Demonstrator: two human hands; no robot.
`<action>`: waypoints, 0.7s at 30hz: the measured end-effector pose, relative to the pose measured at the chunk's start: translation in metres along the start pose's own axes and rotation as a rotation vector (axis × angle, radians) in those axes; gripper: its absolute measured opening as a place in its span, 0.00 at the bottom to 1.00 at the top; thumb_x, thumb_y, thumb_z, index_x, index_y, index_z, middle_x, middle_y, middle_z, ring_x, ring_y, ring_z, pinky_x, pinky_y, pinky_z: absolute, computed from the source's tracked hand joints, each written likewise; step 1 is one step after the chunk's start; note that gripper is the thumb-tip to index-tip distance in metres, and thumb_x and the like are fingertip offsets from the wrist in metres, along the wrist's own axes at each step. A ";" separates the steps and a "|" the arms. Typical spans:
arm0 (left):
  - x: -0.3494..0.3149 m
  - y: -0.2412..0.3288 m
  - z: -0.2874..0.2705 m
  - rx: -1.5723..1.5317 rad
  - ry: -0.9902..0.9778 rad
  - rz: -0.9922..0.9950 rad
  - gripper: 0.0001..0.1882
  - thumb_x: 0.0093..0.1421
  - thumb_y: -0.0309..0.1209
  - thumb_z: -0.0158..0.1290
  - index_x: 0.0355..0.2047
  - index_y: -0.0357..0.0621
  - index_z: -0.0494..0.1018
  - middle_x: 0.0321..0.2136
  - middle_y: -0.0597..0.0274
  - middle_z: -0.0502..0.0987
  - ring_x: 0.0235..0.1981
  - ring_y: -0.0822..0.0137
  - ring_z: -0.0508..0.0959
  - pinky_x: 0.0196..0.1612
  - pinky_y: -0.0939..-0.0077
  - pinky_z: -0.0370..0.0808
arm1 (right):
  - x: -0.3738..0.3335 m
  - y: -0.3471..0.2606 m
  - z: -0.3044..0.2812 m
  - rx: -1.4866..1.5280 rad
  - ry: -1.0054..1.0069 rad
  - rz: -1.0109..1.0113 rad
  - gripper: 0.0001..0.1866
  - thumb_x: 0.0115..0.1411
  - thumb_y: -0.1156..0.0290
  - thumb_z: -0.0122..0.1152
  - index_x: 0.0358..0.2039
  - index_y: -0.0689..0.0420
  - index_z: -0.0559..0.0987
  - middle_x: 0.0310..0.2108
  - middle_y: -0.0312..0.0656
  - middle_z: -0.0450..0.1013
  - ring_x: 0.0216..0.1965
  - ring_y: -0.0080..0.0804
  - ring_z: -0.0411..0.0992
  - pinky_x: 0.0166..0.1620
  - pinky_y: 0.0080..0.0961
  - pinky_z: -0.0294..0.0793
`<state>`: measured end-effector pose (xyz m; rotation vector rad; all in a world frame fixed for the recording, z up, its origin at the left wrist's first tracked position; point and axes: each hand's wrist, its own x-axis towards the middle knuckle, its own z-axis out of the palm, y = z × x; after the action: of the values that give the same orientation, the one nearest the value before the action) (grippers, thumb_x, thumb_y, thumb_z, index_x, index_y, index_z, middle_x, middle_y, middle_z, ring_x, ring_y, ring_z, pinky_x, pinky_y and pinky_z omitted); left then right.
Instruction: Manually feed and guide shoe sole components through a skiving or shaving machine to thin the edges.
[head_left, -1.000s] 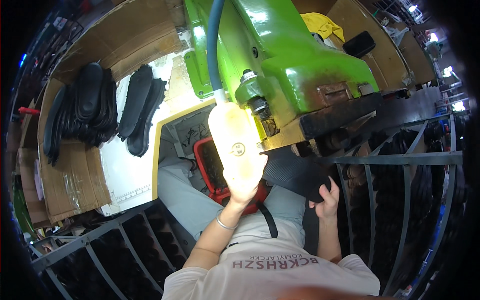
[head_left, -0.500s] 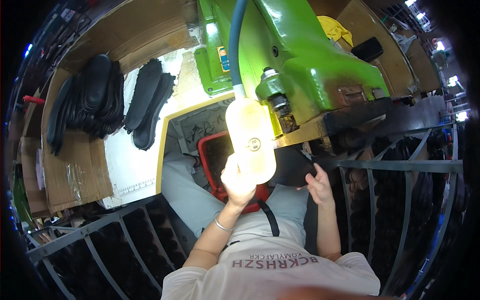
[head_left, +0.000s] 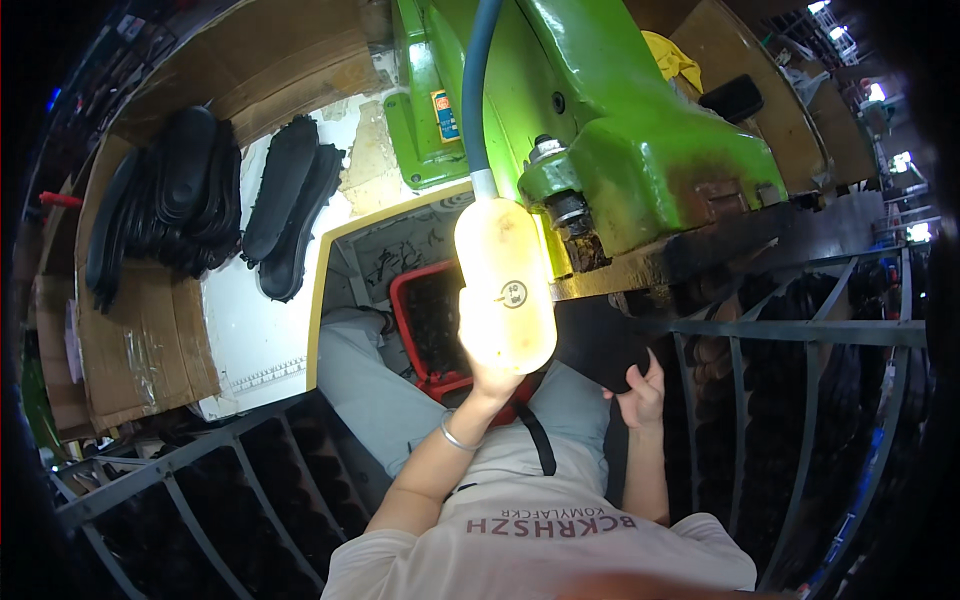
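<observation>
A black shoe sole (head_left: 597, 340) lies below the green machine's head, partly hidden by the lit lamp (head_left: 508, 285). At the sole's right end, my right hand (head_left: 642, 392) has the edge between thumb and fingers, with the index finger raised. My left hand (head_left: 490, 375) is behind the lamp's lower end. Glare and the lamp hide its fingers, so its hold on the sole does not show. The green machine (head_left: 640, 150) stands over the work, with a bolted metal post (head_left: 568, 210) beside the lamp.
Black soles (head_left: 190, 190) are stacked in a cardboard box (head_left: 150, 350) at left. Two more soles (head_left: 290, 210) lie on the white tabletop (head_left: 250, 345). A red bin (head_left: 402, 300) is below the table's cut-out. Metal racks (head_left: 800, 328) flank me on both sides.
My right hand has shifted slightly down and its index finger has lifted. My left hand has moved a little to the right behind the lamp. The view has shifted slightly.
</observation>
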<state>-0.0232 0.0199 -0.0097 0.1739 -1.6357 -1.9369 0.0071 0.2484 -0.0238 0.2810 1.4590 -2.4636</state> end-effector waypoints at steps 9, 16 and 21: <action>-0.004 0.010 -0.017 0.104 0.017 0.034 0.09 0.49 0.20 0.56 0.32 0.33 0.69 0.27 0.62 0.71 0.28 0.73 0.73 0.32 0.81 0.70 | 0.019 0.004 -0.002 -0.056 -0.046 0.074 0.16 0.57 0.75 0.57 0.45 0.63 0.67 0.38 0.44 0.73 0.35 0.33 0.74 0.31 0.29 0.76; 0.004 -0.022 0.004 -0.075 -0.169 -0.100 0.09 0.52 0.21 0.60 0.31 0.40 0.71 0.23 0.66 0.73 0.26 0.76 0.72 0.29 0.81 0.68 | 0.006 0.012 -0.007 0.034 -0.004 0.017 0.15 0.59 0.72 0.54 0.45 0.63 0.68 0.37 0.46 0.72 0.32 0.34 0.73 0.28 0.28 0.74; 0.004 0.011 -0.011 0.080 -0.051 0.034 0.13 0.48 0.18 0.61 0.32 0.39 0.71 0.26 0.67 0.72 0.27 0.74 0.72 0.31 0.80 0.69 | 0.007 -0.025 0.009 -0.088 0.068 -0.113 0.15 0.58 0.72 0.55 0.42 0.66 0.68 0.30 0.46 0.72 0.20 0.29 0.70 0.15 0.21 0.67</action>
<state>-0.0179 0.0077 -0.0009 0.1281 -1.7390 -1.8658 -0.0079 0.2511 -0.0009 0.2739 1.6497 -2.4908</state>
